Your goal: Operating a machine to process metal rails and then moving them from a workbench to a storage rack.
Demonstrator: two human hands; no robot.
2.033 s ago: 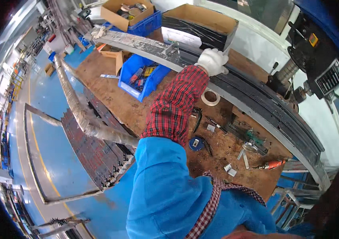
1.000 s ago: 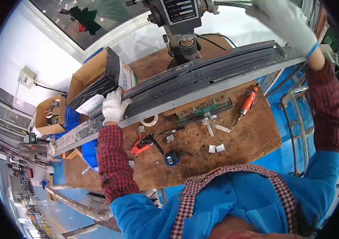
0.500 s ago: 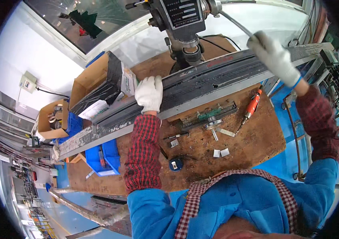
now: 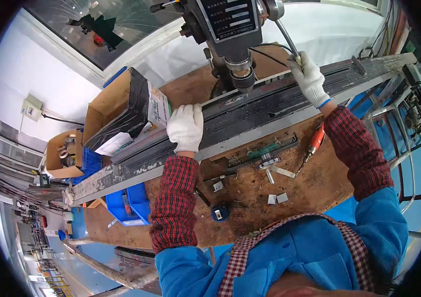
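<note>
A long dark metal profile lies slantwise across the bench on a pale grey rail. My left hand, in a white knit glove, grips the profile left of the drill press, its fingers curled over the far side. In the gloved right hand is the end of the drill press's feed lever. The chuck stands low, close over the profile's far edge. Whether a bit touches the metal cannot be seen.
Nearer me on the wooden bench are a red air tool, a clamp-like fixture, small metal squares and a tape measure. Blue bins and open cardboard boxes stand at the left.
My right hand has swung the lever down, inward to the left. The chuck has dropped toward the profile. My left hand keeps its hold, and the view has shifted slightly.
</note>
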